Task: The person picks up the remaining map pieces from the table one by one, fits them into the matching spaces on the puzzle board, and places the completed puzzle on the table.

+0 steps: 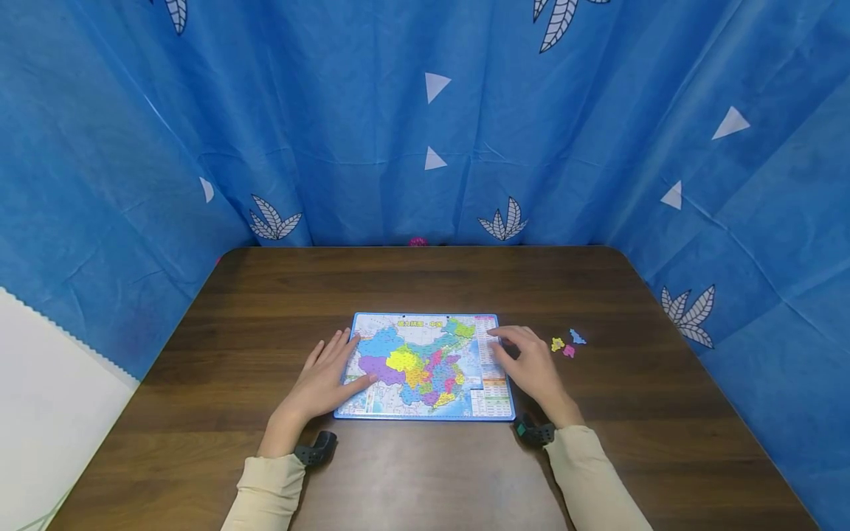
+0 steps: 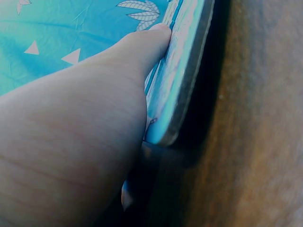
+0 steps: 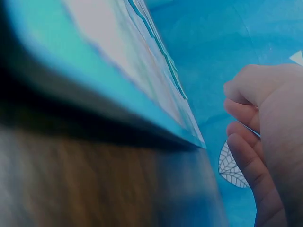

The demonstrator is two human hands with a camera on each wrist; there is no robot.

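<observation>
sleeves [image 1: 271,483] cut off below; i see left hand [image 1: 325,382] splayed on the map board [image 1: 458,408], right hand [image 1: 534,367] loosely curved.

Head view looks down; close, blurry wrist views apparently share the board [image 1: 420,335].

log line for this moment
left hand: on map board | right hand: over board's right side | three loose pieces: on table, right of board

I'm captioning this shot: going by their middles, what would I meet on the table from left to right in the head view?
Left hand, map board, right hand, yellow piece, pink piece, blue piece.
</observation>
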